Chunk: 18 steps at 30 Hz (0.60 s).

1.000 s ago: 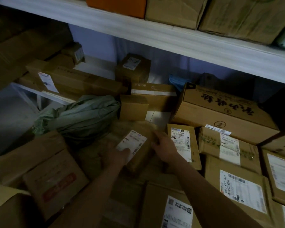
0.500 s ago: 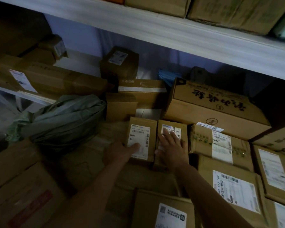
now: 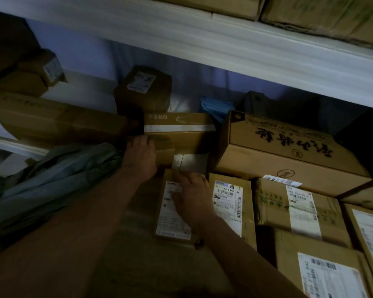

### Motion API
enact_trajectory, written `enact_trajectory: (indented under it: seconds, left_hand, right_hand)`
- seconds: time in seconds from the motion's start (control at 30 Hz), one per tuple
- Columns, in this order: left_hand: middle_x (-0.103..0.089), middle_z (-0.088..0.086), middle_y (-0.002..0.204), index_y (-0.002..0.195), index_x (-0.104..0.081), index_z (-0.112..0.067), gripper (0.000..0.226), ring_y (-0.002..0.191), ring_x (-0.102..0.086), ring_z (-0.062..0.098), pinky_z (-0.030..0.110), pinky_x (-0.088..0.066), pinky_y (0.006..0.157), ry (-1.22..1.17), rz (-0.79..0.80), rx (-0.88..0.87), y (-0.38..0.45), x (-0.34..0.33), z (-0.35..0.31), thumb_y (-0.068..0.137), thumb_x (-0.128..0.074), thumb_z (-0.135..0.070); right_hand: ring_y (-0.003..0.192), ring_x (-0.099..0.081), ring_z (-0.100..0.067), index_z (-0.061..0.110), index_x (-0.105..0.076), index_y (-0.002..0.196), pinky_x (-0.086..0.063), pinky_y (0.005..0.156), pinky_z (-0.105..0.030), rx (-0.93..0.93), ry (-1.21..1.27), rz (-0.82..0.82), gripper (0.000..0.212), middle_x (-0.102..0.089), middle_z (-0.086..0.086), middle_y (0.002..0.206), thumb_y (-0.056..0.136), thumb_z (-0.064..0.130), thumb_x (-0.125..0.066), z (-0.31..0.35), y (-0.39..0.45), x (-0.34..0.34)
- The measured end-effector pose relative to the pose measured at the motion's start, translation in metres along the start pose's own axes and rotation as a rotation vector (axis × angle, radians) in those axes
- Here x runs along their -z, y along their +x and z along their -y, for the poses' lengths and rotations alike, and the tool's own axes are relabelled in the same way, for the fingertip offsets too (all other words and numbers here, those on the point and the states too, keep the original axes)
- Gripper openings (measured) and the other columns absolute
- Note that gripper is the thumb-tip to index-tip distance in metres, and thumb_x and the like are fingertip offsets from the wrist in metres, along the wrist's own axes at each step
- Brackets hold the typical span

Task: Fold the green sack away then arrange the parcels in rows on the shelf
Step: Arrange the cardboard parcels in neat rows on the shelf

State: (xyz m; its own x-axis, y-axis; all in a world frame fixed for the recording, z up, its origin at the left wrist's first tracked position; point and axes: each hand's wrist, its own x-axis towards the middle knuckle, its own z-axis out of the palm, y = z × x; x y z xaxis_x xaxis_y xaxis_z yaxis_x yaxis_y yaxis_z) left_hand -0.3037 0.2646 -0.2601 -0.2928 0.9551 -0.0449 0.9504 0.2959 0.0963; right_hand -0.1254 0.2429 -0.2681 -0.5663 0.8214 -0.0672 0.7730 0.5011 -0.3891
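- Cardboard parcel [image 3: 170,214], flat on the shelf, label partly hidden under the right hand [image 3: 192,198], fingers spread flat.
- Left hand [image 3: 141,158] reaches a taped box [image 3: 179,134]; fingertips hidden, grip unclear.
- Green sack [image 3: 52,177] lies crumpled at left, dim.

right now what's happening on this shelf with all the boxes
A person is arranging cardboard parcels on a dim shelf. Their right hand lies flat on a small flat brown parcel with a white shipping label, which sits beside a matching labelled parcel. Their left hand reaches to a brown box sealed with pale tape behind it. The crumpled green sack lies bunched at the left, not folded flat.
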Motion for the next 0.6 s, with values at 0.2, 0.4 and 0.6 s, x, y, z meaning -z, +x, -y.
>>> enact_trajectory:
  seconds: [0.2, 0.4, 0.6]
  left_hand:
    - [-0.03, 0.018, 0.147, 0.141, -0.027, -0.018, 0.088, 0.137, -0.025, 0.037, 0.048, -0.02, 0.116, 0.0, 0.142, -0.033, 0.03, -0.002, 0.019, 0.07, -0.071, -0.047]
    - [-0.03, 0.014, 0.141, 0.138, -0.032, -0.018, 0.092, 0.127, -0.037, 0.036, 0.049, -0.035, 0.108, -0.105, 0.157, -0.022, 0.021, -0.002, 0.016, 0.064, -0.081, -0.042]
    - [-0.032, 0.013, 0.134, 0.137, -0.03, -0.011, 0.103, 0.122, -0.04, 0.03, 0.041, -0.041, 0.095, -0.292, -0.121, 0.024, -0.018, 0.023, -0.001, 0.057, -0.085, -0.046]
  right_hand:
    - [0.127, -0.037, -0.021, 0.02, -0.043, 0.137, -0.028, 0.113, -0.037, -0.056, 0.066, -0.044, 0.047, -0.042, -0.002, 0.135, 0.091, 0.027, -0.052, 0.005, 0.013, -0.001]
    - [0.124, -0.042, -0.02, 0.021, -0.044, 0.136, -0.034, 0.108, -0.039, -0.065, 0.115, 0.01, 0.047, -0.042, -0.003, 0.136, 0.09, 0.024, -0.054, 0.014, 0.015, -0.014]
    - [0.107, -0.053, -0.016, 0.016, -0.055, 0.123, -0.045, 0.093, -0.034, -0.104, 0.383, -0.154, 0.029, -0.053, -0.005, 0.122, 0.096, 0.023, -0.048, 0.026, 0.006, -0.002]
